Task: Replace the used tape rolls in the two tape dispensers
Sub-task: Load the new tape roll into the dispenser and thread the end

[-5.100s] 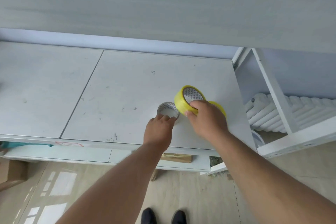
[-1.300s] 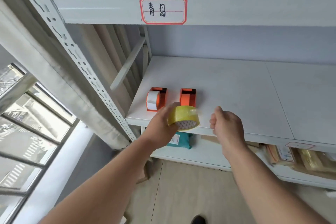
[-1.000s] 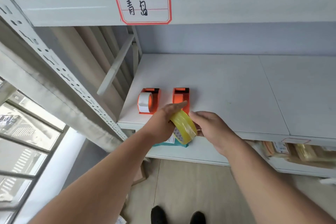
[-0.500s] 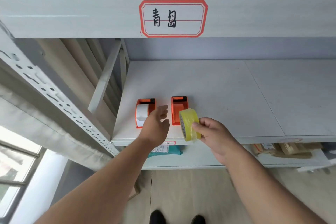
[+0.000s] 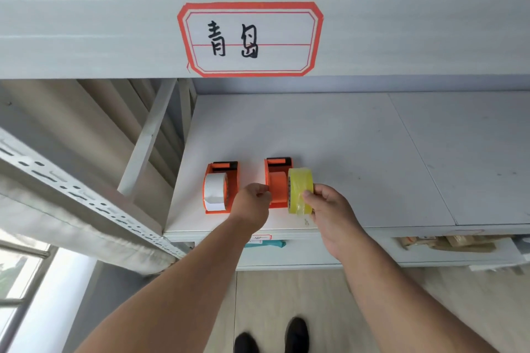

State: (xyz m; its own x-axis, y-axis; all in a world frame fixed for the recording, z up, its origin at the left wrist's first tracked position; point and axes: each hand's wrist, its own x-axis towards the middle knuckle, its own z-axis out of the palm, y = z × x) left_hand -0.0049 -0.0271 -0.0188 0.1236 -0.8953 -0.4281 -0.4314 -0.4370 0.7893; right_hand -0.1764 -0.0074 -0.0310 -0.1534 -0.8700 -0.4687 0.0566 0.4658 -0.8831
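Observation:
Two orange tape dispensers stand side by side near the front left of the white shelf (image 5: 358, 152). The left dispenser (image 5: 220, 188) carries a white roll (image 5: 214, 190). The right dispenser (image 5: 277, 183) shows a bare orange hub with no roll on it. My right hand (image 5: 329, 209) is shut on a yellow tape roll (image 5: 299, 190), held upright against that dispenser's right side. My left hand (image 5: 253, 205) has its fingers curled at the left front of the right dispenser, touching its edge; whether it grips it is unclear.
An upper shelf beam with a red-bordered handwritten label (image 5: 249, 39) hangs just above. A perforated metal upright (image 5: 71, 192) and diagonal brace (image 5: 146, 137) stand to the left. Packages (image 5: 444, 243) lie on the lower shelf. My shoes (image 5: 269, 335) are on the floor below.
My right hand took the yellow roll from my left hand and carried it forward to the right dispenser's side. My left hand moved from the left dispenser to the right one.

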